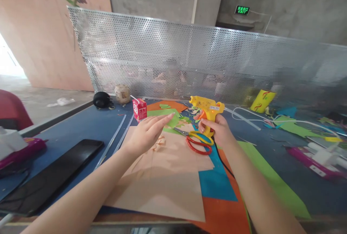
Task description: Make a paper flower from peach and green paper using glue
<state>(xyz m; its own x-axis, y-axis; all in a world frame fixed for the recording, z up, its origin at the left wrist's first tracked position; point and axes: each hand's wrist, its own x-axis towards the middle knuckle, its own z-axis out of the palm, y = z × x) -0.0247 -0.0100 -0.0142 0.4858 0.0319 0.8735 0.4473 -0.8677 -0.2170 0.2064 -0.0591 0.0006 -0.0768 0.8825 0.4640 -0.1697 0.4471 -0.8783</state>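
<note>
My right hand [217, 128] is wrapped round the handle of a yellow hot glue gun [206, 106], with fingers at its orange trigger. The gun's nozzle points left, and a black cord runs down from the handle. My left hand [148, 132] hovers over the paper, fingers stretched out towards the right; I make out nothing held in it. Below the hands are beige sheets [162, 190], with small beige scraps near the left hand. Scissors [198, 145] with red and yellow handles lie just below the gun. Green paper [168, 115] is behind the left hand.
A pink drink carton [140, 110] with a straw stands behind my left hand. A black phone [54, 176] lies left; purple power strips [317, 161] flank both sides. Orange [225, 212] and blue sheets [218, 185] lie under the beige ones. A perforated metal screen [151, 53] borders the back.
</note>
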